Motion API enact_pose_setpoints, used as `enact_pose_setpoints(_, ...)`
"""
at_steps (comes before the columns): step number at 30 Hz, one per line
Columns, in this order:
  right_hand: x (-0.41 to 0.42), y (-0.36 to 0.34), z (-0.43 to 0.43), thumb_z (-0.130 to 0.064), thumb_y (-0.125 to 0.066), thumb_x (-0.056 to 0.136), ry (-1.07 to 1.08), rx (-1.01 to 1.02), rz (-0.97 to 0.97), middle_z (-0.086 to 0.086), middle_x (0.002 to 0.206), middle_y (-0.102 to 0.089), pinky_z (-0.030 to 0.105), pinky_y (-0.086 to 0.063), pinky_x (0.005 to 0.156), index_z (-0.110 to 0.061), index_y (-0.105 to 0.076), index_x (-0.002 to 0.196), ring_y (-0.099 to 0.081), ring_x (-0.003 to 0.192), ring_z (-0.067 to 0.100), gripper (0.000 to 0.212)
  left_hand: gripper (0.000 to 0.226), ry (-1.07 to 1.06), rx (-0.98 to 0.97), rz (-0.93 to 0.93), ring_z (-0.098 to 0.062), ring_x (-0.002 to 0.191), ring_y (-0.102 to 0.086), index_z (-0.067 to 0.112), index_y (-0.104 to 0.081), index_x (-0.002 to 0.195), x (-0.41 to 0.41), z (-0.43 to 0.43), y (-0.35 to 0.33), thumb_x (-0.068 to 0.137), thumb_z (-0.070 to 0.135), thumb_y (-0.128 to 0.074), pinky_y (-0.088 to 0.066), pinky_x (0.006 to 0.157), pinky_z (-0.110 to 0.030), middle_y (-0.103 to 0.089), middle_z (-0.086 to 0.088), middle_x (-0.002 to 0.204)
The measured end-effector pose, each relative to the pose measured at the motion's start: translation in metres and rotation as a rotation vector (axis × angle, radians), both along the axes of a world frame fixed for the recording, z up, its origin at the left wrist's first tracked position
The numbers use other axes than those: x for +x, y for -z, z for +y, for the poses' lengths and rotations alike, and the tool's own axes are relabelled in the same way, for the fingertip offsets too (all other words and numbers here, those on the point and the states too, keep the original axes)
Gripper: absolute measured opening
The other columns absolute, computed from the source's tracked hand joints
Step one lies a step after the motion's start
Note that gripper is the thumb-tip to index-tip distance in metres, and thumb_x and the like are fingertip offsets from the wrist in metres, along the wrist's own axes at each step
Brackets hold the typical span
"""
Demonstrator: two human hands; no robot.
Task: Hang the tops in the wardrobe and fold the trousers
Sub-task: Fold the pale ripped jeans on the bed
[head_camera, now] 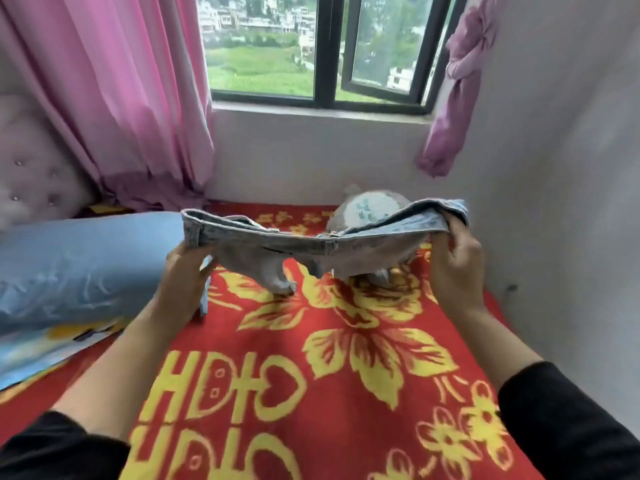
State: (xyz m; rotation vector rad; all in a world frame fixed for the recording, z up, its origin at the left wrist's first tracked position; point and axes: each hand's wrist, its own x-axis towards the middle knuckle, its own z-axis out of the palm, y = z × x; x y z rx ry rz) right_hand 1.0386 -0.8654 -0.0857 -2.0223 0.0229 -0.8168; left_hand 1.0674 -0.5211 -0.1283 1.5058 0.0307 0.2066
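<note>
A pair of pale blue denim trousers (270,244) is held up by the waistband above the bed. My left hand (188,268) grips the waistband's left end from below. My right hand (453,251) grips its right end, fingers curled over the denim. The waistband sags in the middle, and the bunched legs hang down and touch the red and yellow flowered blanket (346,358). No tops or wardrobe are in view.
A blue pillow (79,265) lies on the bed at the left, against a padded headboard (31,168). A grey plush toy (367,209) sits behind the trousers by the wall. Pink curtains (131,91) frame the window (322,46). A white wall (554,168) borders the bed's right side.
</note>
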Motion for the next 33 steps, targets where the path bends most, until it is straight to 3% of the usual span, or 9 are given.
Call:
enact_pose_setpoints(8, -0.097, 0.165, 0.001, -0.02, -0.049, 0.096, 0.046, -0.16, 0.801, 0.013, 0.121, -0.066, 0.037, -0.044, 0.089, -0.009, -0.063, 0.125, -0.059, 0.114, 0.033, 0.034, 0.029, 0.075, -0.093, 0.81, -0.02, 0.071, -0.064, 0.007, -0.062, 0.098, -0.123, 0.012, 0.157, 0.075, 0.007, -0.045, -0.054, 0.062, -0.032, -0.062, -0.009, 0.085)
enact_pose_setpoints(12, -0.152, 0.223, -0.002, -0.015, -0.049, 0.091, -0.041, -0.209, 1.23, 0.01, 0.091, -0.069, 0.034, -0.043, 0.067, -0.019, -0.066, 0.101, -0.062, 0.077, 0.028, 0.02, 0.039, 0.12, 0.032, 1.165, -0.022, 0.057, -0.056, -0.002, -0.066, 0.095, -0.167, 0.012, 0.217, 0.085, 0.029, -0.044, -0.046, 0.054, -0.024, -0.062, -0.013, 0.079)
enact_pose_setpoints(16, -0.19, 0.261, 0.002, -0.032, -0.039, 0.08, 0.016, -0.062, 1.408, 0.01, 0.07, -0.048, 0.036, -0.03, 0.067, -0.016, -0.039, 0.055, -0.045, 0.075, 0.025, 0.03, 0.017, 0.17, 0.184, 1.227, -0.018, 0.086, -0.056, 0.002, -0.068, 0.1, -0.201, 0.002, 0.253, 0.083, 0.006, -0.065, -0.04, 0.065, -0.028, -0.065, -0.005, 0.102)
enact_pose_setpoints(19, -0.218, 0.283, 0.001, -0.041, -0.047, 0.093, 0.224, 0.227, 1.432, 0.02, 0.101, -0.059, 0.036, -0.034, 0.079, -0.006, -0.066, 0.089, -0.054, 0.096, 0.032, 0.041, 0.033, 0.242, 0.321, 1.25, -0.016, 0.084, -0.052, -0.004, -0.068, 0.099, -0.224, 0.005, 0.275, 0.073, -0.018, -0.055, -0.038, 0.063, -0.028, -0.058, -0.01, 0.11)
enact_pose_setpoints(21, -0.238, 0.305, 0.002, -0.044, -0.054, 0.092, 0.35, 0.283, 1.504, 0.023, 0.111, -0.06, 0.036, -0.036, 0.08, 0.005, -0.061, 0.113, -0.056, 0.104, 0.035, 0.054, 0.037, 0.249, 0.372, 1.263, -0.017, 0.078, -0.05, -0.003, -0.066, 0.1, -0.24, 0.012, 0.29, 0.071, -0.02, -0.052, -0.039, 0.059, -0.027, -0.057, -0.012, 0.11)
enact_pose_setpoints(24, -0.261, 0.328, 0.016, -0.021, -0.06, 0.088, 0.424, 0.238, 1.574, 0.022, 0.094, -0.063, 0.035, -0.036, 0.076, 0.001, -0.065, 0.081, -0.055, 0.094, 0.036, 0.023, 0.034, 0.213, 0.416, 1.294, -0.019, 0.053, -0.043, 0.001, -0.061, 0.097, -0.26, 0.016, 0.31, 0.073, -0.019, -0.047, -0.033, 0.044, -0.024, -0.06, -0.016, 0.088)
enact_pose_setpoints(28, -0.284, 0.366, 0.032, -0.007, -0.056, 0.088, 0.546, 0.289, 1.618, 0.01, 0.062, -0.05, 0.031, -0.034, 0.069, -0.006, -0.044, 0.052, -0.048, 0.077, 0.03, 0.038, 0.026, 0.187, 0.587, 1.264, -0.023, 0.053, -0.048, 0.009, -0.057, 0.086, -0.276, 0.021, 0.347, 0.075, -0.012, -0.048, -0.036, 0.046, -0.023, -0.057, -0.013, 0.067)
enact_pose_setpoints(30, -0.301, 0.379, 0.04, -0.01, -0.06, 0.087, 0.569, 0.351, 1.688, 0.015, 0.077, -0.059, 0.033, -0.041, 0.075, -0.003, -0.053, 0.059, -0.053, 0.084, 0.031, 0.029, 0.026, 0.184, 0.753, 1.234, -0.029, 0.071, -0.056, 0.013, -0.058, 0.082, -0.29, 0.025, 0.366, 0.074, -0.009, -0.048, -0.042, 0.059, -0.029, -0.062, -0.015, 0.084)
enact_pose_setpoints(33, -0.318, 0.394, 0.046, -0.016, -0.068, 0.086, 0.581, 0.377, 1.788, 0.021, 0.115, -0.062, 0.038, -0.045, 0.087, 0.008, -0.061, 0.109, -0.057, 0.107, 0.035, 0.033, 0.027, 0.149, 0.917, 1.208, -0.033, 0.083, -0.052, 0.012, -0.06, 0.092, -0.31, 0.024, 0.389, 0.078, -0.008, -0.048, -0.045, 0.076, -0.038, -0.052, -0.022, 0.111)
